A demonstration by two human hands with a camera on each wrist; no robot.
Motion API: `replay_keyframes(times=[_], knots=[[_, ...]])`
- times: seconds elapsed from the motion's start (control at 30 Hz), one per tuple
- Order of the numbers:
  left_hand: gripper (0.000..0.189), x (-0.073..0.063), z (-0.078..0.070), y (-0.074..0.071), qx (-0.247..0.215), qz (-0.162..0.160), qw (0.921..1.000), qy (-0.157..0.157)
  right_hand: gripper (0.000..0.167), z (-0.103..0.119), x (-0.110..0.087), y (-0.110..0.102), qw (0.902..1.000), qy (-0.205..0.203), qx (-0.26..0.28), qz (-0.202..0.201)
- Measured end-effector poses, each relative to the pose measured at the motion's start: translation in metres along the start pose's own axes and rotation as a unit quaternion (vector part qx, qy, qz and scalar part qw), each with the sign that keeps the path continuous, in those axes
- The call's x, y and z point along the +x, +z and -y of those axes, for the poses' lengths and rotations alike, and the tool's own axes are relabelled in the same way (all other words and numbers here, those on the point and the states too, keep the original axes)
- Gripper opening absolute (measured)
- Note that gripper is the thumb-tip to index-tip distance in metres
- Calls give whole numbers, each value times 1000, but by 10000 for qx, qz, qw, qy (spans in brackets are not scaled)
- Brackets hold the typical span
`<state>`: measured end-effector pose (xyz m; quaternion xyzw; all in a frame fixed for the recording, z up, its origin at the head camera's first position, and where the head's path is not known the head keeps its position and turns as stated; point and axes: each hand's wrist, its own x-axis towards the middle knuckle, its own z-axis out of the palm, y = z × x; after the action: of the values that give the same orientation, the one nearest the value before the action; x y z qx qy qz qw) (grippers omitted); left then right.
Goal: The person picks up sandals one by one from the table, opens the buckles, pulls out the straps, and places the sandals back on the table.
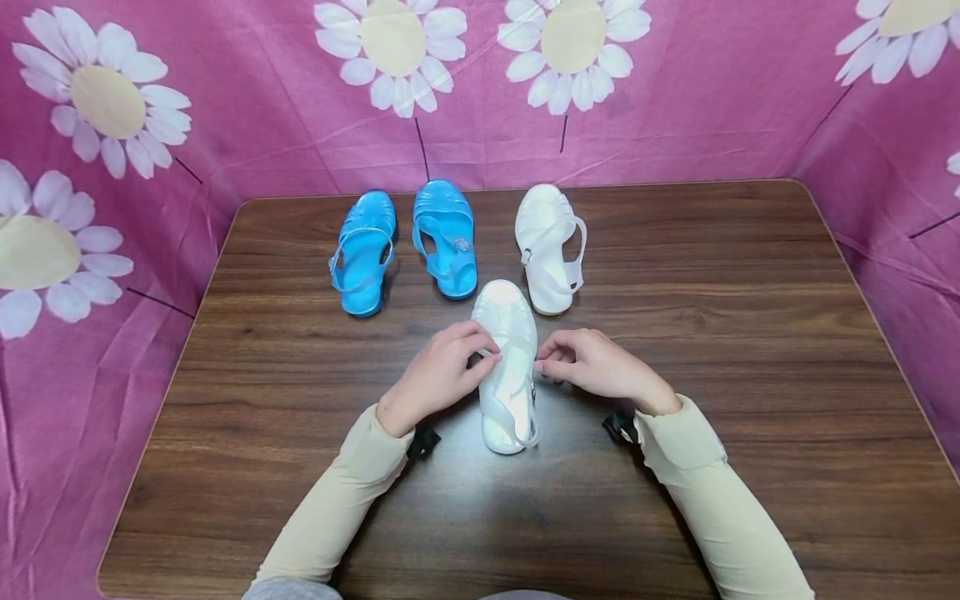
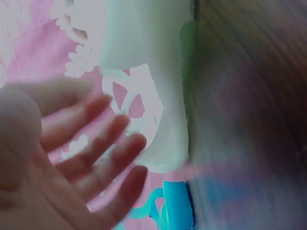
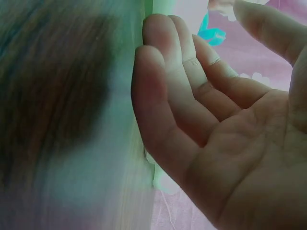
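Observation:
A white sandal with an ankle strap lies sole down on the brown table, toe pointing away from me. Over its left edge hovers my left hand, fingers slightly bent. In the left wrist view those fingers are spread, with a visible gap to the white sandal. My right hand is at the sandal's right side, fingertips beside the buckle. The right wrist view shows relaxed fingers close to the tabletop; whether they touch the sandal cannot be told.
Another white sandal lies just behind, slightly right. Two blue sandals are side by side toward the back left of the table. A pink cloth with daisies hangs behind the table and along both sides.

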<state>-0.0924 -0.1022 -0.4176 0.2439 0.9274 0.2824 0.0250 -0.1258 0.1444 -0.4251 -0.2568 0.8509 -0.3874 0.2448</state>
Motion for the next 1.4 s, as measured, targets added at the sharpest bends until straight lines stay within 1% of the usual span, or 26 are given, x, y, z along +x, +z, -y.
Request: replay_keyframes(times=[0.1,0.17,0.23,0.27,0.3,0.37,0.43,0.5,0.57,0.67,0.77,0.93,1.13,1.3,1.4], knots=[[13,0,2,0,-226,-393,9972,-602,20,1,0,1,9998,148,133,70],[14,0,3,0,-353,-606,9935,-896,23,1,1,1,9992,268,260,112],[16,0,5,0,-418,-684,9902,-1146,25,1,1,2,9980,404,458,149],[16,0,6,0,-461,-638,9888,-1271,26,1,1,2,9973,465,550,164],[17,0,7,0,-542,-524,9867,-1444,27,1,2,3,9964,528,638,180],[22,0,9,1,-754,-172,9804,-1814,29,0,3,4,9941,660,827,228],[38,0,11,2,-974,238,9711,-2168,35,-1,4,6,9913,774,1018,297],[54,1,13,3,-1173,576,9620,-2399,43,-1,5,8,9878,867,1239,377],[61,1,14,3,-1323,836,9566,-2458,51,-1,6,10,9833,941,1497,422],[54,2,14,4,-1487,1156,9503,-2480,56,0,8,12,9777,1006,1781,466],[46,3,13,4,-1608,1401,9433,-2542,57,0,9,14,9749,1069,1883,522],[50,3,13,6,-1852,1577,9353,-2569,59,1,9,16,9711,1134,2002,641],[63,3,12,8,-2230,1791,9215,-2626,53,1,9,16,9671,1099,2166,751],[70,3,10,7,-2522,1844,9120,-2658,53,3,7,15,9671,1058,2183,766],[70,3,9,7,-2589,1839,9094,-2687,53,4,6,15,9671,1057,2184,763]])
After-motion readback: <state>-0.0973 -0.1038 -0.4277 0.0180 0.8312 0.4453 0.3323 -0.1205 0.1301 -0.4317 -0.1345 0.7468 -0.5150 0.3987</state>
